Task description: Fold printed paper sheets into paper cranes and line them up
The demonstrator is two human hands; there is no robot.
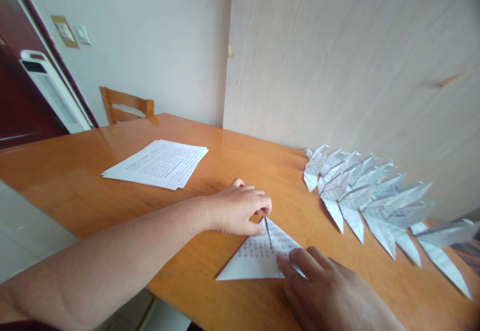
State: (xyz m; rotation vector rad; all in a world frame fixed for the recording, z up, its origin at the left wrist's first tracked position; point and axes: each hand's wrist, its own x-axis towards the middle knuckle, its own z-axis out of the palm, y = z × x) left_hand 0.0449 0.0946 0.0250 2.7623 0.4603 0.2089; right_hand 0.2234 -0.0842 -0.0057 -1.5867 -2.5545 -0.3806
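Note:
A printed paper folded into a triangle lies flat on the wooden table, its tip pointing away from me. My left hand is at the tip, with the thumb on the paper's upper left edge and the fingers curled beside the point. My right hand lies over the right corner, thumb and fingertips pressing on the paper near its centre seam; that corner is hidden under it. Along the right side stand many folded paper pieces in rows, with printed text on them.
A stack of printed sheets lies at the back left of the table. A wooden chair stands behind the far left edge. A pale wooden panel rises along the table's back edge.

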